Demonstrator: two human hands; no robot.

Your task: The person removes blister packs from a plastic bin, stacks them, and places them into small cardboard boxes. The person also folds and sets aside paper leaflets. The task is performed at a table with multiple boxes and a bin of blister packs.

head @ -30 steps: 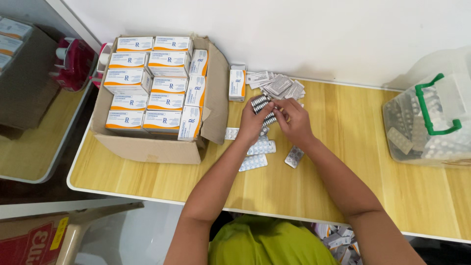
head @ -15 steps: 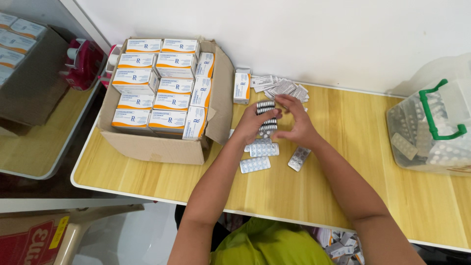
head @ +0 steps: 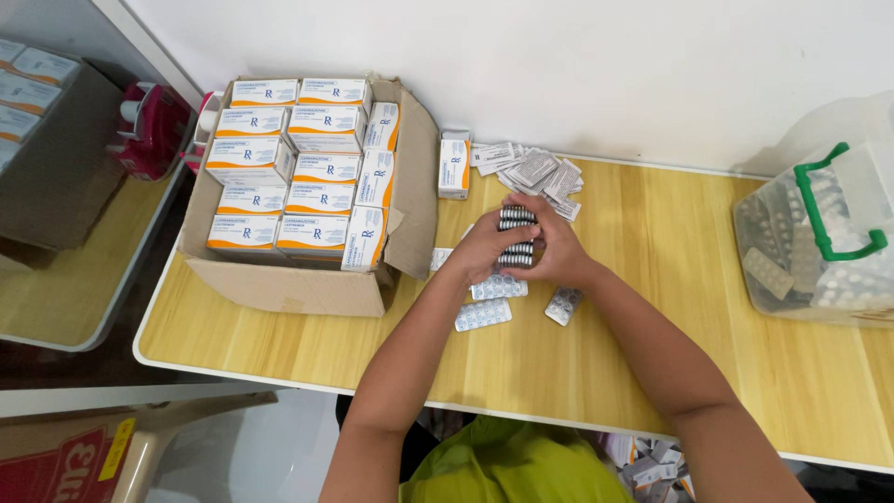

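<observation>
Both hands close on one stack of blister strips point(head: 515, 237), held on edge above the table point(head: 652, 373). The left hand point(head: 480, 250) wraps its fingers around the stack's left side, thumb toward the top. The right hand point(head: 549, 244) curls over the right side, fingers bent tight against the strips, so the stack is pinched between the two palms with only its dark ribbed edges showing.

Just under the hands, loose strips lie flat on the wood: one point(head: 498, 287) partly hidden by the left wrist, another point(head: 483, 315) nearer the person, and a third point(head: 563, 305) beside the right wrist. A fourth peeks out at the left, near the carton flap, too covered to tell more.

Behind the hands, a heap of folded leaflets point(head: 535, 172) lies against the wall, with one small box point(head: 453, 168) standing upright beside it.

To the left sits an open carton point(head: 307, 289) packed with white and orange boxes point(head: 279, 158) in rows. At the far right, well apart, a clear bin point(head: 792, 270) with a green handle point(head: 833, 219) holds more strips.
</observation>
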